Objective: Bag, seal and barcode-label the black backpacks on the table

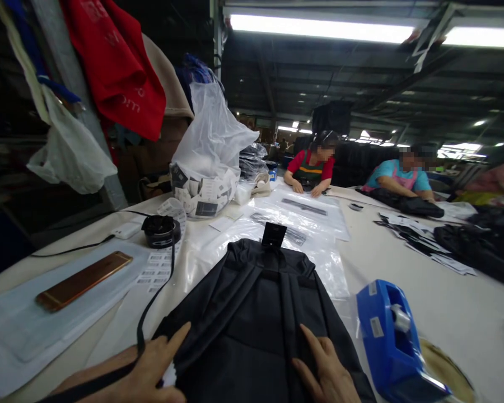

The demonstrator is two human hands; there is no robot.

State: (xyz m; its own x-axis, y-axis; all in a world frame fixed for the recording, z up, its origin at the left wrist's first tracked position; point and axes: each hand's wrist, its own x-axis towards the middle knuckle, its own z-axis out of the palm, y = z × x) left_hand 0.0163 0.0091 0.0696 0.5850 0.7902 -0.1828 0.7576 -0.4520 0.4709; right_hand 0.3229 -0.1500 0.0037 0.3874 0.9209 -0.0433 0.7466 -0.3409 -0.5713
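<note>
A black backpack (252, 330) lies in front of me with its shoulder straps facing up and a black tag (274, 235) standing at its top. My left hand (149, 369) touches the pack's left edge, index finger stretched out and apart from the thumb. A small white piece (168, 374) shows between them; I cannot tell what it is. Across my left wrist runs a thin black cord (141, 324). On the right strap side rests my right hand (327, 366), open, fingers spread on the fabric. The lower end of the backpack is out of frame.
A blue tape dispenser (388, 341) stands at right beside a tape roll (445, 369). To the left are a phone (84, 280), barcode label sheets (155, 268) and a black roll (162, 230). Clear plastic bags (323, 263) lie beyond the pack. Several co-workers sit across the table.
</note>
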